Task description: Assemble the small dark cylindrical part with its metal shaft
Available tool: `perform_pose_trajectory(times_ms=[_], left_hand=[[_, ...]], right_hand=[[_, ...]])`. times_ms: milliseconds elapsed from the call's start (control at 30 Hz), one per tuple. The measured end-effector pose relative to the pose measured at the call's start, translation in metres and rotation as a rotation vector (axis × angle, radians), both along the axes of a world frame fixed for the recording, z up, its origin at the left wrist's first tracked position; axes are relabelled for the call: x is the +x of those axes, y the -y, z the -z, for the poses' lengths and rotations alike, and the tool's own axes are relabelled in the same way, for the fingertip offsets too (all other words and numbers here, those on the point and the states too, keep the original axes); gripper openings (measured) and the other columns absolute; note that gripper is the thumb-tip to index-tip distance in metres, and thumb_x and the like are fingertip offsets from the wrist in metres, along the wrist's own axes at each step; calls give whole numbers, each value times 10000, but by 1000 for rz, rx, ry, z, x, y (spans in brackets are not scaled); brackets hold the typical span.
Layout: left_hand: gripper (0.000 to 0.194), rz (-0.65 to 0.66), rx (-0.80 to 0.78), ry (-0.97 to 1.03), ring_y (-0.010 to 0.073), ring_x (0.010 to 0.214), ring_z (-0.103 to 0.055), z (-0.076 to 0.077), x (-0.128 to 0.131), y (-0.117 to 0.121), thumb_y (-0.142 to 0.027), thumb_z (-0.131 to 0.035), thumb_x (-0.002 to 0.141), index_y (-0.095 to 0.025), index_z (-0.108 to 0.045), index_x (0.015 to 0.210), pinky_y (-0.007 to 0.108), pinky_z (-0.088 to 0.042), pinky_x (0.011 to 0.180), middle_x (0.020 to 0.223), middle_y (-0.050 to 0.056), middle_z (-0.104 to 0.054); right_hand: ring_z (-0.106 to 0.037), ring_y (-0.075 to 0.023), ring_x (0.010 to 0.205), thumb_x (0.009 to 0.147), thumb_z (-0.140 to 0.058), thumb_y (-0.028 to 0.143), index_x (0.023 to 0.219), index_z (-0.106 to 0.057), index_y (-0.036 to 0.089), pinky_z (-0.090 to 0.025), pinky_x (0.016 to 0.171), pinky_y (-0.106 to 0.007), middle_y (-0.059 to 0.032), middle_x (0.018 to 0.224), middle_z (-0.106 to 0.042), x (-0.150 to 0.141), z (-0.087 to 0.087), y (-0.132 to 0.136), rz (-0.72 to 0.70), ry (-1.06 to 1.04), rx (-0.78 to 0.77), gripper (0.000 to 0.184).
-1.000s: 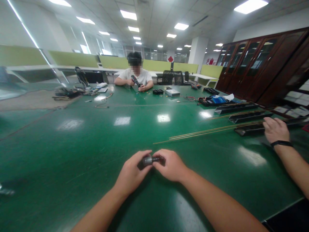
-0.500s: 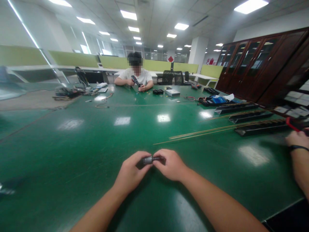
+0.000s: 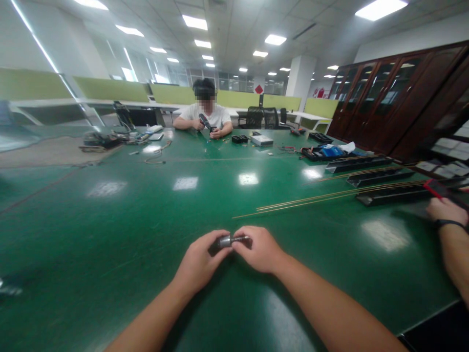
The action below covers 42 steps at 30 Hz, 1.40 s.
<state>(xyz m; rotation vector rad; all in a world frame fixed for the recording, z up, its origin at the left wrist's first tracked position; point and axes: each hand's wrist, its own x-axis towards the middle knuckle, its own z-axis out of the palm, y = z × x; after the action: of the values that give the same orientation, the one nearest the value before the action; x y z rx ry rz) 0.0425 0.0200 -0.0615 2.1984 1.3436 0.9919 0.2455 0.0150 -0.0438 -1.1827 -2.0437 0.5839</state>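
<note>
Both of my hands rest on the green table (image 3: 110,234) near its front edge and meet on a small dark metal cylinder (image 3: 225,241) with a thin shaft pointing right. My left hand (image 3: 200,261) pinches the cylinder's thick end between thumb and fingers. My right hand (image 3: 258,249) is closed around the shaft end, which it partly hides. Several thin brass rods (image 3: 311,199) lie on the table just beyond my hands, running to the right.
At the right edge a co-worker's hand (image 3: 445,211) with a black wristband holds a red-and-black tool (image 3: 437,190). Long black trays (image 3: 392,194) lie at the right. Across the table a person (image 3: 205,117) handles a tool. Clutter (image 3: 106,141) sits at the far left.
My hands have stayed on the cylinder, barely shifting. The co-worker's hand at the right drew back from the black tray and now holds a red-and-black tool.
</note>
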Motion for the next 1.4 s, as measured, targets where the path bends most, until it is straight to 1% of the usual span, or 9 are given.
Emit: perform_pose_trajectory(times_ms=[200,467,667,800,967,1400], left_hand=[[278,21,3,12,202,997,-663,1,0,1,-400,-649,865,-269,-661,1110,333,-532,941,1088,19,-700],[346,12,-58,10,211,1064,-625,-2,2,2,-507,-585,899,-286,-640,1160,358,-497,975,1154,19,-669],[406,-5,-106,1,233,1082,-614,-2,2,2,-554,-544,904,-265,-630,1176,395,-481,996,1178,41,-662],[413,-19,-118,-3,240,1089,-608,-1,1,2,-567,-536,902,-266,-627,1169,406,-474,998,1185,41,-658],[394,-25,-108,-11,234,1087,-607,-1,1,2,-550,-532,908,-272,-619,1173,393,-473,993,1186,34,-654],[398,-37,-82,-4,236,1063,-613,-5,-1,0,-551,-538,904,-270,-615,1176,388,-484,957,1170,39,-656]], right_hand=[[-632,-165,786,888,-615,283,930,-710,208,-436,707,-259,-23,883,-724,1,0,0,2,-8,-6,128],[-620,-153,760,896,-605,280,922,-714,191,-425,686,-245,-21,861,-720,2,1,-2,14,-44,-8,143],[-610,-145,737,900,-601,287,919,-714,191,-417,667,-240,-17,844,-714,2,0,-2,19,-47,-6,150],[-611,-149,745,898,-603,291,921,-716,193,-418,672,-243,-17,836,-711,3,0,-2,26,-41,-2,151],[-612,-152,744,899,-604,305,935,-717,195,-423,668,-244,-24,853,-714,4,1,-3,37,-45,-16,161],[-590,-148,708,891,-605,294,919,-714,197,-413,646,-244,-12,801,-694,7,2,-6,65,-61,6,148]])
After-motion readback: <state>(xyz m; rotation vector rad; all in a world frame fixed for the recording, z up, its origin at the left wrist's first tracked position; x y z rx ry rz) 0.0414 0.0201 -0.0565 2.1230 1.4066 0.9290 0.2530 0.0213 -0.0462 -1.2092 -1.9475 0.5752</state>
